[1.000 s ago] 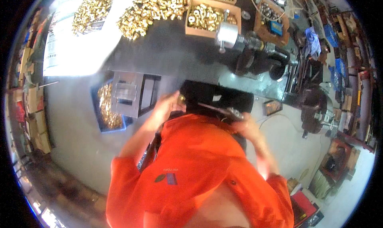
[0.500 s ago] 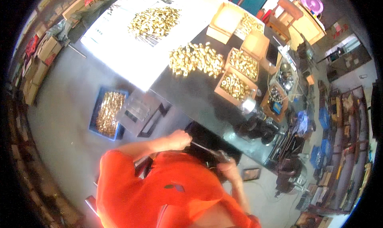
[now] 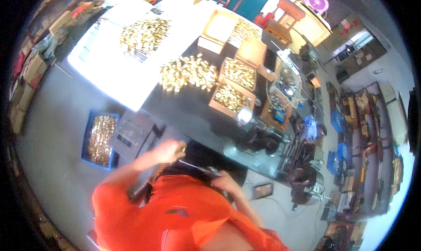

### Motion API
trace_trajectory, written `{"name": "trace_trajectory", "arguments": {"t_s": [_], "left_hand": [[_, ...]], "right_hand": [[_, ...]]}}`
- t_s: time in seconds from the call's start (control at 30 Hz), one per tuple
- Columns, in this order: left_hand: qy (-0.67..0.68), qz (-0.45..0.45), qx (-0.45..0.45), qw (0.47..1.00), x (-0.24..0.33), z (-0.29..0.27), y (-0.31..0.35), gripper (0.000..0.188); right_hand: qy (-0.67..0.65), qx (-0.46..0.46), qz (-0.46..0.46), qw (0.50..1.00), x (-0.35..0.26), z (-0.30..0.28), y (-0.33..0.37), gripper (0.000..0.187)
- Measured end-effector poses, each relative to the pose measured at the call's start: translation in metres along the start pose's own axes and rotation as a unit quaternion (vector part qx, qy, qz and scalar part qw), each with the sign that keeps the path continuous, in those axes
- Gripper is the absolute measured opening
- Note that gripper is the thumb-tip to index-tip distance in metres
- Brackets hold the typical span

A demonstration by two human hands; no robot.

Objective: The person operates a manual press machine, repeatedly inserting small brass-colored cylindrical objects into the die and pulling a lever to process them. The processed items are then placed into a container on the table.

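My right hand (image 3: 226,183) is closed around the dark handle end of a tool with a long thin metal shaft (image 3: 191,165), low in front of my orange shirt. The shaft points left toward my left hand (image 3: 169,151), which is a closed fist just above its tip. Something small and brass-coloured seems to show at those fingers, too blurred to name. Beyond my hands, loose brass fittings (image 3: 188,73) lie heaped on the dark table (image 3: 184,108). An open cardboard box of brass fittings (image 3: 231,97) stands right of that heap.
Another brass heap (image 3: 147,35) lies on white sheets at the back left. A blue crate of brass parts (image 3: 101,139) sits on the floor at left. Dark machine parts (image 3: 258,139) and a wooden tray (image 3: 277,108) occupy the table's right side. Shelving (image 3: 368,150) lines the right.
The view has turned, so the scene sits farther left. My left fist now stands slightly higher against the shaft's tip, while my right hand keeps hold of the tool.
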State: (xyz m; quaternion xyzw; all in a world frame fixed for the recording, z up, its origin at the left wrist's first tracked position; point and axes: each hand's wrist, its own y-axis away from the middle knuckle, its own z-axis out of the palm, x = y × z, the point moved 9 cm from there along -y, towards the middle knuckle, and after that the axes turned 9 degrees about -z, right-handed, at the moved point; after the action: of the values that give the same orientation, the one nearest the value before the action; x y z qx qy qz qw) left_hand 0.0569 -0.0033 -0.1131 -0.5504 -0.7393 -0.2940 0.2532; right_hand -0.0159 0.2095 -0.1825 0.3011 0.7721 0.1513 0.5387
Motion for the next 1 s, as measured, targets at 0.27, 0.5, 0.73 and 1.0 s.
{"name": "trace_trajectory", "arguments": {"t_s": [0.27,0.5,0.73,1.0], "left_hand": [[0.435,0.079,-0.091,0.892,0.089,-0.072,-0.075,0.015],[0.51,0.147,-0.097,0.842,0.134,-0.085,-0.128,0.014],[0.508,0.108,-0.097,0.849,0.127,-0.081,-0.131,0.016],[0.52,0.105,-0.112,0.84,0.129,-0.079,-0.126,0.018]], "right_hand": [[-0.017,0.165,-0.153,0.974,-0.012,-0.032,0.024,0.03],[-0.241,0.241,-0.104,0.934,0.026,-0.106,0.091,0.043],[-0.334,0.481,-0.024,0.81,0.055,-0.202,0.12,0.017],[-0.52,0.604,-0.157,0.583,0.063,-0.244,0.072,0.032]]}}
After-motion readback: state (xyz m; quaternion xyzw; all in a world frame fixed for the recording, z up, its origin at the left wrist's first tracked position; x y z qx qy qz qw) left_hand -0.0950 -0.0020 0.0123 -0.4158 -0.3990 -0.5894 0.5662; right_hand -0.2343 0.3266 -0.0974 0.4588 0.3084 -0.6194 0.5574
